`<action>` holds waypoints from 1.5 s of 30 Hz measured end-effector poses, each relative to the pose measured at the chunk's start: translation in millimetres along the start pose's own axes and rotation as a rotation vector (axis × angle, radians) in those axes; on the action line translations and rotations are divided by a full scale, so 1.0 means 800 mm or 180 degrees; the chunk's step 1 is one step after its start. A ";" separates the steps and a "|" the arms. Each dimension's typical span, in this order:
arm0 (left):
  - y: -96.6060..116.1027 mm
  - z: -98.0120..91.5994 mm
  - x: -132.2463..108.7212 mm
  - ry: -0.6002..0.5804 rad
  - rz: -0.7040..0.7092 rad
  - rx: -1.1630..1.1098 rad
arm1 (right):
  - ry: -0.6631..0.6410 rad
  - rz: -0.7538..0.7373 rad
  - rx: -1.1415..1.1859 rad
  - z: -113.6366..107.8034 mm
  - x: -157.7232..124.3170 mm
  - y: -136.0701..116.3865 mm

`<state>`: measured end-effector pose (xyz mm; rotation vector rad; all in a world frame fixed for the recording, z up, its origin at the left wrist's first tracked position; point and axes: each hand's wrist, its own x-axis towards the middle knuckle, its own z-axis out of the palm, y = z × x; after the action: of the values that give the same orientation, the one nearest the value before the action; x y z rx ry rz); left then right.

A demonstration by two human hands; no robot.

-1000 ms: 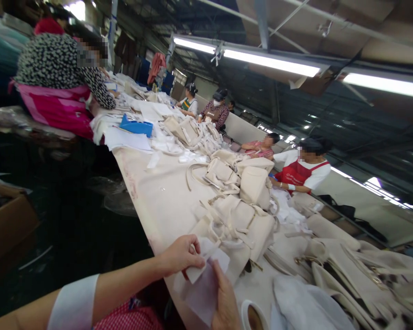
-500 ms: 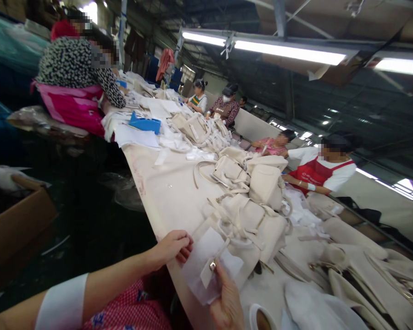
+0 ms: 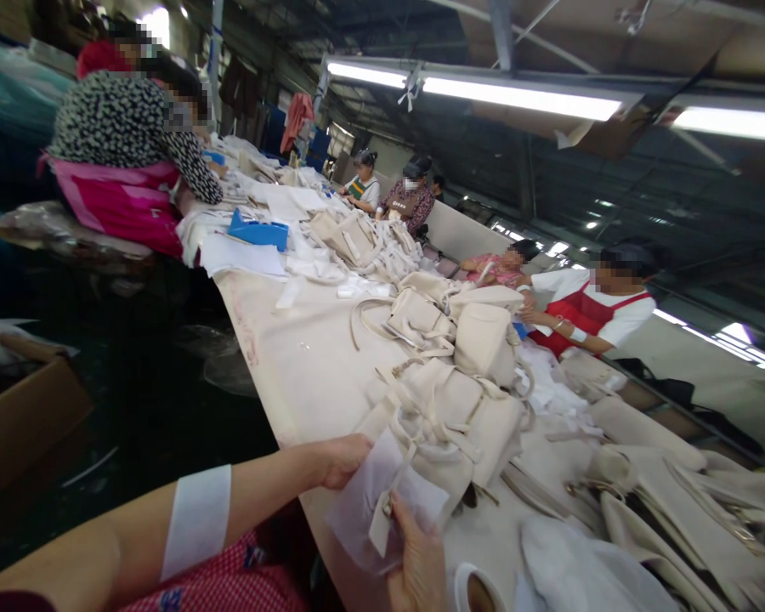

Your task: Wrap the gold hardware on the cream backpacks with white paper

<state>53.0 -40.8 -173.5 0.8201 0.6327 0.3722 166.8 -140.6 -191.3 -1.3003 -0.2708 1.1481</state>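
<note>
Left of the left hand (image 3: 344, 461), a cardboard box (image 3: 31, 412) holds white material (image 3: 1, 342).

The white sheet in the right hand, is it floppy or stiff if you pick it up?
The white sheet would probably flop, because it looks thin and slightly see-through. It is likely light for its size, showing hardly any thickness. Pushed, it might crumple, as it already looks bent near the right hand.
</note>
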 end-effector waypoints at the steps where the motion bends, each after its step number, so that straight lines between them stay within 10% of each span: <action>1: 0.001 0.001 0.003 0.0026 -0.0032 0.0059 | 0.0021 -0.0059 -0.0025 0.001 -0.003 -0.001; 26: 0.008 0.017 0.008 0.0529 0.0012 0.0419 | -0.0376 0.0517 0.0322 -0.005 -0.008 0.004; 45: 0.007 0.020 0.002 0.0546 0.0112 0.0358 | -0.0543 -0.0117 -0.0052 -0.008 -0.021 0.012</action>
<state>64.7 -45.4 -161.7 0.9137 0.8054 0.4452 158.9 -158.9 -194.8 -1.2083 -0.4285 1.2294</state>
